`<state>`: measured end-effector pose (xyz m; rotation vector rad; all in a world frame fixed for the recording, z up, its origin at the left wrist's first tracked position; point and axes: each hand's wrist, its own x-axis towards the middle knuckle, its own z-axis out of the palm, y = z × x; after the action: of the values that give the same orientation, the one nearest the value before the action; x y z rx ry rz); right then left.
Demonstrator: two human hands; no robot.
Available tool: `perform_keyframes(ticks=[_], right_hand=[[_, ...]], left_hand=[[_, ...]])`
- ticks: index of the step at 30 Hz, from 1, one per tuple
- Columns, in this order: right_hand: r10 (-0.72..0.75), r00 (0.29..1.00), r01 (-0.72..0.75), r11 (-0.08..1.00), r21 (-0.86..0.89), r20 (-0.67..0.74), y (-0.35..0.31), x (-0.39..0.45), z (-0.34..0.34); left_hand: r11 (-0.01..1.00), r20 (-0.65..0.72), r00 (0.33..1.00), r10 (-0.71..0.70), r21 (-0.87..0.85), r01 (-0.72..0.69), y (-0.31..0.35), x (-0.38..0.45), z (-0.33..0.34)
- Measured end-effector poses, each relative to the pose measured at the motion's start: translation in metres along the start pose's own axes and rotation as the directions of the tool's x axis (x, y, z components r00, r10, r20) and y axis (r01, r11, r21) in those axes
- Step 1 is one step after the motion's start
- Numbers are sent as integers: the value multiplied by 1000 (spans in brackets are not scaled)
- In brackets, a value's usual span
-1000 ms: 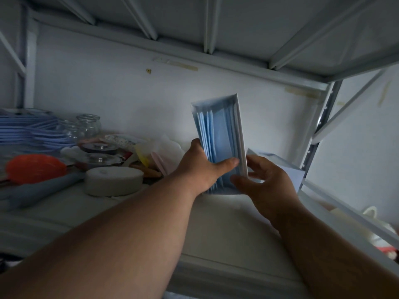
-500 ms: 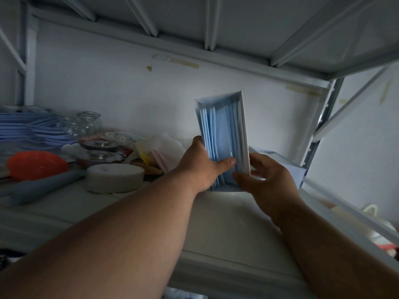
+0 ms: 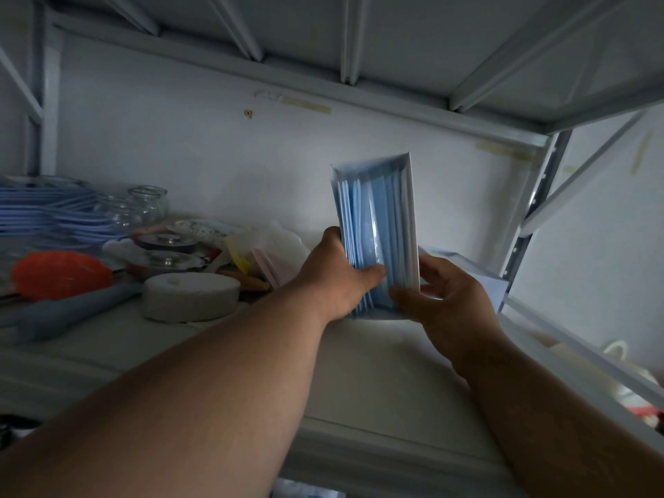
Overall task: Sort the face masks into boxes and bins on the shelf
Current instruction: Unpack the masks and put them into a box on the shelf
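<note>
Over the white shelf [image 3: 377, 372] the box [image 3: 409, 195] of blue masks [image 3: 373, 224] stood upright (open side toward the camera), the left hand [image 3: 337, 278] gripping its left edge, the right hand [image 3: 449, 300] pinching its lower right corner.

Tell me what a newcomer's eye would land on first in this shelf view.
First the white box of blue face masks, held upright mid-frame above the shelf; the left hand grips its lower left side, the right hand pinches its lower right edge. Next the orange round object at far left, then the pale round block in front of glass jars.
</note>
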<state>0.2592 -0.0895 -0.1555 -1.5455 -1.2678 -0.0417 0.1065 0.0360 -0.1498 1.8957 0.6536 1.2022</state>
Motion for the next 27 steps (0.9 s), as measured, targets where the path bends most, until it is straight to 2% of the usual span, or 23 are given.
perform_keyframes(ticks=[5,16,27], right_hand=[[10,1000,-10,1000,0,-10,0,0,1],[-6,1000,6,1000,30,-3,-2,0,2],[-31,999,31,999,-24,18,-8,-5,0]], left_hand=[[999,4,1000,-18,44,18,7,-3,-2],[999,5,999,-50,7,50,15,-6,-4],[1000,-4,1000,-21,14,21,8,-8,-3]])
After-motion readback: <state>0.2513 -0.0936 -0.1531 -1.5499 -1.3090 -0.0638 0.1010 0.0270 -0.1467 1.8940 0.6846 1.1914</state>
